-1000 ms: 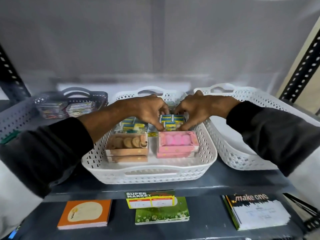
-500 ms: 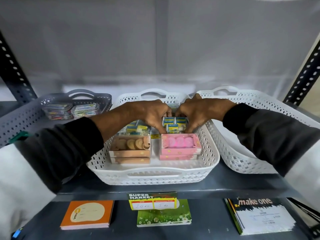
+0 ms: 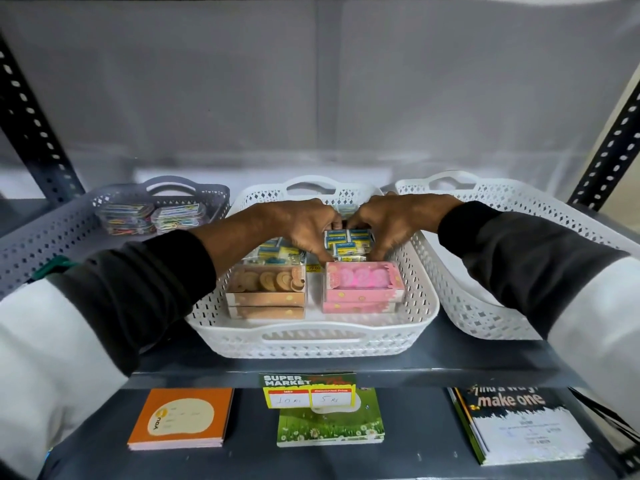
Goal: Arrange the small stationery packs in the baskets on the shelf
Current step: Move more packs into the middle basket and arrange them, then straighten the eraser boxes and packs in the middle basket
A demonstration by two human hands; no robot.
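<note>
A white perforated basket (image 3: 311, 337) stands in the middle of the shelf. At its back right lies a cluster of small blue-and-yellow packs (image 3: 349, 242). My left hand (image 3: 304, 226) and my right hand (image 3: 394, 221) both close on that cluster from either side, fingertips meeting behind it. More blue-and-yellow packs (image 3: 277, 252) lie at the back left, partly hidden by my left hand. A stack of brown boxes (image 3: 266, 294) fills the front left, and a stack of pink boxes (image 3: 362, 287) the front right.
A grey basket (image 3: 52, 244) on the left holds clear packs of coloured clips (image 3: 152, 218). Another white basket (image 3: 485, 299) stands on the right. A price tag (image 3: 308, 389) hangs on the shelf edge. Below lie an orange notebook (image 3: 181, 419), a green one (image 3: 330, 426) and a black one (image 3: 519, 424).
Both hands have stayed on the blue-and-yellow packs at the back of the middle basket, shifting only slightly. The camera has tilted up a little.
</note>
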